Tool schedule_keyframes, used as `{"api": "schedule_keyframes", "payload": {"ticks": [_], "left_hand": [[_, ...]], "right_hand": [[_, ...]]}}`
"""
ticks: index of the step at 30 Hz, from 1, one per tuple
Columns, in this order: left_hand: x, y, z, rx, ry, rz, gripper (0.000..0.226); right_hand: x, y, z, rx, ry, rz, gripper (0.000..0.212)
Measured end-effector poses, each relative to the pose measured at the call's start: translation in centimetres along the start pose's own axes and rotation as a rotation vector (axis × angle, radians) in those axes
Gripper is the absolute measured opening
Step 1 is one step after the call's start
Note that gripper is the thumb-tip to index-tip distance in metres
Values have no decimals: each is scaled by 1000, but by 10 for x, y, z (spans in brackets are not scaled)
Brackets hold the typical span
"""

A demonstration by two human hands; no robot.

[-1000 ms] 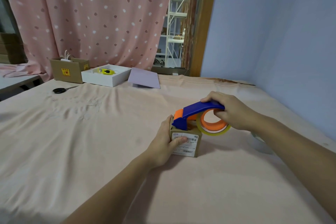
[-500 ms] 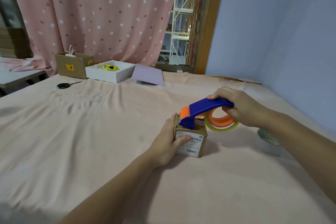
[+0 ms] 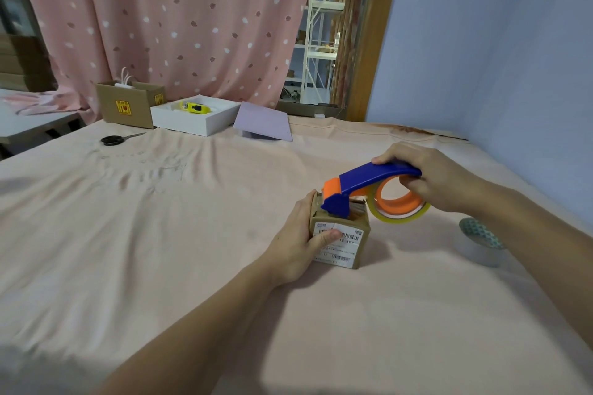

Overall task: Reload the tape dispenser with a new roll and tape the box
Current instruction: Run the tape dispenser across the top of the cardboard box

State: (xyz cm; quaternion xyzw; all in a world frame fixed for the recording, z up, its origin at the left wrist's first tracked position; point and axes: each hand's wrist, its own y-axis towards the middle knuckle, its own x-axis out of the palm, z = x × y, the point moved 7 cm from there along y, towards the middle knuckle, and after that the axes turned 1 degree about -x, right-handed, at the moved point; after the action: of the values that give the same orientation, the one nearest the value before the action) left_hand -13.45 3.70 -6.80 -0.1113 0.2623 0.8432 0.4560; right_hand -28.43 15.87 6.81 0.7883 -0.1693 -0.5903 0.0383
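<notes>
A small brown cardboard box [image 3: 353, 245] with white barcode labels stands on the pink cloth at centre right. My left hand [image 3: 300, 242] grips its left side, thumb across the front label. My right hand [image 3: 431, 179] holds the handle of the blue and orange tape dispenser [image 3: 362, 184], whose front end rests on the box top. A roll of clear tape [image 3: 401, 210] on an orange hub sits in the dispenser, hanging past the box's right edge. A second tape roll [image 3: 478, 239] lies on the cloth to the right, partly behind my right forearm.
Black scissors [image 3: 114, 139] lie at the far left. Along the back edge stand a brown carton [image 3: 128, 104], a white tray [image 3: 195, 119] holding a yellow object [image 3: 194, 108], and a lilac board [image 3: 264, 122]. A blue wall closes the right side, a pink dotted curtain the back.
The dispenser has slid a little to the right across the box top, drawn by my right hand. My left hand stays on the box. The camera has tilted slightly.
</notes>
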Motion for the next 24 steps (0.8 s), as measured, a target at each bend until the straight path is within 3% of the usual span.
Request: {"api": "schedule_keyframes", "payload": {"ticks": [14, 20, 24], "left_hand": [[-2, -2, -3, 11, 4, 7, 42], [-4, -7, -10, -27, 36, 51, 94], [-5, -10, -6, -27, -23, 45, 100]], "right_hand": [[6, -6, 4, -19, 53, -9, 59], [10, -17, 5, 9, 89, -98, 56], [9, -23, 2, -17, 102, -64, 55]]}}
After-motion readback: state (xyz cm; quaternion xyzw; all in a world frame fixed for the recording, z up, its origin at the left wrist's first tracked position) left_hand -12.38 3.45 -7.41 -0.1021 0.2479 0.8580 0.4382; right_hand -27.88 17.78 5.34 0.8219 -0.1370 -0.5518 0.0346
